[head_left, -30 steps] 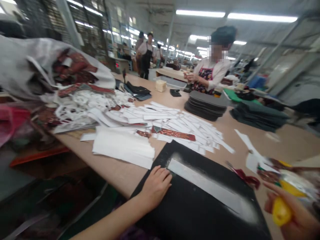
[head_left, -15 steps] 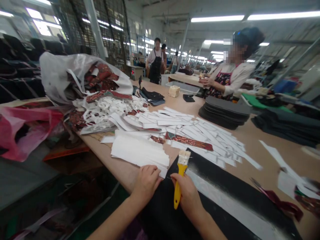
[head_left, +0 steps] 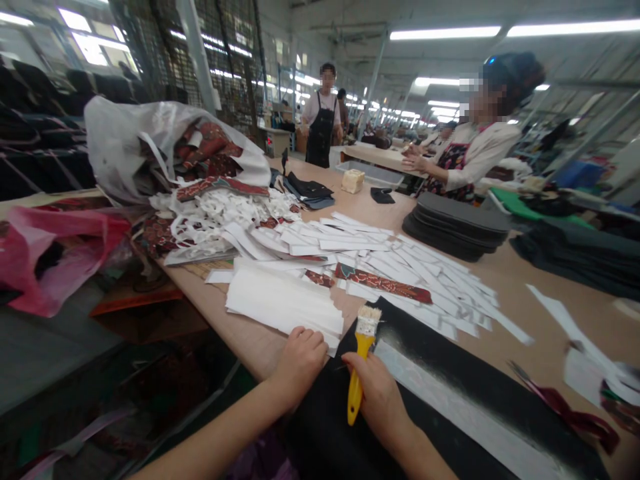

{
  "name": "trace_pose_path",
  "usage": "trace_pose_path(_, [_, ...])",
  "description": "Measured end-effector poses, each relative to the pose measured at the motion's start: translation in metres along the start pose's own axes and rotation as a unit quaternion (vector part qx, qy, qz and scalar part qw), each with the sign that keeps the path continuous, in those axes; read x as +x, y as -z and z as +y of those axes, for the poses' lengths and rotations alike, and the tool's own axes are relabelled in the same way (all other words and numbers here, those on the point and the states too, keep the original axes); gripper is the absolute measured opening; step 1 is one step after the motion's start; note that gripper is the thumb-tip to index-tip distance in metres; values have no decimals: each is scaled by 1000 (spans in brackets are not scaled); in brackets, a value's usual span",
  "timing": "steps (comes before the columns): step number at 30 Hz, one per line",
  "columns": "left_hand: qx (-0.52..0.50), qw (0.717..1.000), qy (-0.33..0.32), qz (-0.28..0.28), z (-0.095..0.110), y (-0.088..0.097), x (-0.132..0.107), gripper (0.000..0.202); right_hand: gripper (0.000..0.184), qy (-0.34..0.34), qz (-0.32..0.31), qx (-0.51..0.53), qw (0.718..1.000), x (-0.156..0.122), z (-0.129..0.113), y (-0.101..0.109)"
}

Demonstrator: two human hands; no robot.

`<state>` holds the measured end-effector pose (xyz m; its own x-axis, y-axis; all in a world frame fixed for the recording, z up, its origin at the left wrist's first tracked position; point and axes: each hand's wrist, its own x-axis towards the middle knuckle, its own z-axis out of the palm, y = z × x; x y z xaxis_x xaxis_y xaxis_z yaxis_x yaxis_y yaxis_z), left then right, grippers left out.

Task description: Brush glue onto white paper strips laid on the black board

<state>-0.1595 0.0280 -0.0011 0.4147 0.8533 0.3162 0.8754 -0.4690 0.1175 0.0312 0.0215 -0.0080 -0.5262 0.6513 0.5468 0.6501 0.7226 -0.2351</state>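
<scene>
My right hand (head_left: 383,397) is closed around the yellow handle of a paintbrush (head_left: 366,340), its pale bristles pointing up and away from me. Under that hand lies a black sheet (head_left: 425,353), where a long whitish strip (head_left: 460,400) runs lengthwise, with white smears along its edge. My left hand (head_left: 303,363) has its fingers curled down on the near right corner of a stack of white strips (head_left: 280,297); the fingertips are partly hidden. Just beyond the stack, a patterned red-brown strip (head_left: 383,283) rests on a spread of loose white strips (head_left: 425,263).
Scissors with dark red handles (head_left: 565,410) lie at right. Black pieces (head_left: 455,227) are piled farther back, near a cream block (head_left: 353,181). At left, a clear plastic bag (head_left: 125,147) spills scraps. Two people (head_left: 320,127) (head_left: 465,157) stand beyond the table.
The view has shifted slightly, so most things sit a little farther right. My hands keep nearly the same pose on the stack and brush. The far person in a black apron has changed posture.
</scene>
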Motion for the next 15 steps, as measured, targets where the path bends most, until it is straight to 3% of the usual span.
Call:
trace_pose_path(4, [-69, 995, 71, -18, 5, 0, 1, 15, 26, -2, -4, 5, 1000, 4, -6, -4])
trace_pose_path(8, [-195, 971, 136, 24, 1, -5, 7, 11, 29, 4, -38, -52, 998, 12, -13, -8])
trace_pose_path(11, [-349, 882, 301, 101, -37, 13, 11, 9, 27, 5, -70, -121, 990, 15, -17, -12])
trace_pose_path(13, [-377, 820, 402, 154, -77, 42, 9, 9, 28, 3, -74, -137, 988, 15, -17, -15])
trace_pose_path(15, [-359, 793, 448, 203, -114, 78, 3, 15, 31, 4, -67, -139, 988, 14, -18, -16])
